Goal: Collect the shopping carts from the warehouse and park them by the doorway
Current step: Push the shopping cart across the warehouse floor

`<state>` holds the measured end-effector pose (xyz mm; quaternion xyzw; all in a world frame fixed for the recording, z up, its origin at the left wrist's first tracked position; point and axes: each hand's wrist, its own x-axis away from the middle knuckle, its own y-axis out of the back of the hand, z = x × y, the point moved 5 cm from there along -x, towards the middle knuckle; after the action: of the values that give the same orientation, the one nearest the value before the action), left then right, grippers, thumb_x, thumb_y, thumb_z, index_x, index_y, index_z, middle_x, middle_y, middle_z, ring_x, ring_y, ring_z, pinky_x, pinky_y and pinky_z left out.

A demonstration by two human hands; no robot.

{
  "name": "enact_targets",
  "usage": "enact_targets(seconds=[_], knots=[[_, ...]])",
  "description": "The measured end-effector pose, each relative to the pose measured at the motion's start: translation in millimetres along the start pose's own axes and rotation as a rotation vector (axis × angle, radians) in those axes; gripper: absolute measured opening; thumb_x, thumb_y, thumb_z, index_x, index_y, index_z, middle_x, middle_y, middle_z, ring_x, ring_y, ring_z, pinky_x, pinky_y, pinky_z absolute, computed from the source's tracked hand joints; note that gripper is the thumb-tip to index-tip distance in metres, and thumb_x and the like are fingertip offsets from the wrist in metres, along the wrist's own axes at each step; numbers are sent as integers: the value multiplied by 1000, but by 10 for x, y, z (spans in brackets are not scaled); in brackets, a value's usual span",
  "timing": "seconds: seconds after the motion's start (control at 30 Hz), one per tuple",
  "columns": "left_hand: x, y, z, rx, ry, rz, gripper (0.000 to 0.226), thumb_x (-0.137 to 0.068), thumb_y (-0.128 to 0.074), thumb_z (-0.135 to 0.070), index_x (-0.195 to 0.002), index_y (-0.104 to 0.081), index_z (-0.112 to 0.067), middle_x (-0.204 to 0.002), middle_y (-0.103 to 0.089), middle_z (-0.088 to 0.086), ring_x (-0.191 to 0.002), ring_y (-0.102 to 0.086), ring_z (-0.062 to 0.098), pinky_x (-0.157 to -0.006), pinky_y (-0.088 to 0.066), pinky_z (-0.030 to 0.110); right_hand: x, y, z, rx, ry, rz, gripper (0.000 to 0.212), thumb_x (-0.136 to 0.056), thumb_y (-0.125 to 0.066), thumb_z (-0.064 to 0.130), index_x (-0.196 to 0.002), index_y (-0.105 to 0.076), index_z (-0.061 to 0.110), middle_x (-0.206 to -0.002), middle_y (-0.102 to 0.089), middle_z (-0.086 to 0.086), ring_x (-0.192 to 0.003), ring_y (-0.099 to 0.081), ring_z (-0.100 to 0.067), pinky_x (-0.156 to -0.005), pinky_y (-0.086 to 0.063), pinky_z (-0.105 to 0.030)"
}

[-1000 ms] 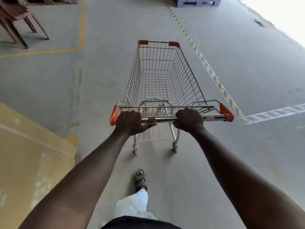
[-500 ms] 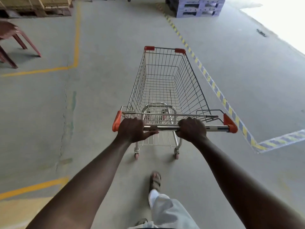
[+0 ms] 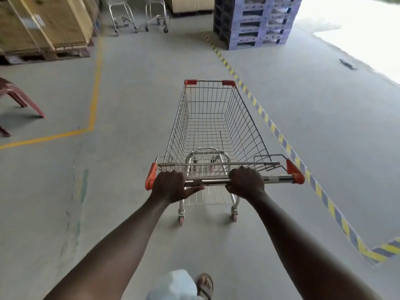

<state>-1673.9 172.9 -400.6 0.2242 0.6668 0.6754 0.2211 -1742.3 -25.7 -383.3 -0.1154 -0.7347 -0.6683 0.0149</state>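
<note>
Both hands clasp the shopping cart (image 3: 213, 135) handle, left hand (image 3: 171, 186) near its orange end cap, right hand (image 3: 246, 181) toward the middle. The cart stands on open concrete floor (image 3: 129, 100), long axis pointing straight ahead. Two parked carts (image 3: 138, 14) wait beyond; this one looks mid-delivery, parking not yet done

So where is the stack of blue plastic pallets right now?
Head view, top right: the stack of blue plastic pallets stands ahead and right of the wire shopping cart, at the far end of the yellow-and-black striped floor line.
</note>
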Motion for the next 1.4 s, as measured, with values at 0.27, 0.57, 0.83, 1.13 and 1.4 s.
enact_targets(seconds=[0.27, 0.57, 0.83, 1.13, 1.4], knots=[[-1874, -25, 538, -23, -15, -19, 85, -71, -30, -95, -67, -66, -18, -63, -68, 3, -62, -69, 24, -59, -50, 30, -1819, 218, -447, -7, -20, -42, 28, -79, -53, 36, -92, -70, 17, -88, -72, -7, -85, -70, -32, -69, -54, -35], [-4036, 16, 1078, -4, -73, 19, 97, -68, -21, -98, -85, -73, -19, -80, -73, 5, -76, -71, 25, -70, -54, 32, -3843, 555, -939, 30, -82, -3, 32, -80, -51, 39, -91, -70, 16, -90, -73, -9, -86, -71, -32, -69, -55, -35], [-5736, 59, 1397, -46, -119, 16, 89, -72, -23, -94, -75, -67, -17, -75, -70, 7, -68, -70, 26, -58, -44, 29, -5457, 858, -1483, 43, -94, -9, 29, -81, -52, 39, -84, -69, 16, -86, -73, -9, -82, -71, -32, -65, -54, -34], [-7851, 74, 1922, -5, -121, 43, 97, -66, -17, -99, -83, -69, -20, -79, -71, 4, -74, -70, 26, -67, -53, 32, -7508, 1159, -2014, 8, -122, -1, 28, -78, -52, 34, -87, -71, 15, -85, -73, -9, -80, -71, -31, -64, -55, -34], [-9452, 170, 2417, 5, -113, 12, 90, -66, -20, -96, -75, -65, -19, -74, -70, 5, -70, -70, 28, -62, -48, 31, -9142, 1398, -2385, -23, -123, 24, 28, -78, -53, 36, -86, -69, 15, -85, -73, -9, -80, -71, -32, -65, -54, -35]])
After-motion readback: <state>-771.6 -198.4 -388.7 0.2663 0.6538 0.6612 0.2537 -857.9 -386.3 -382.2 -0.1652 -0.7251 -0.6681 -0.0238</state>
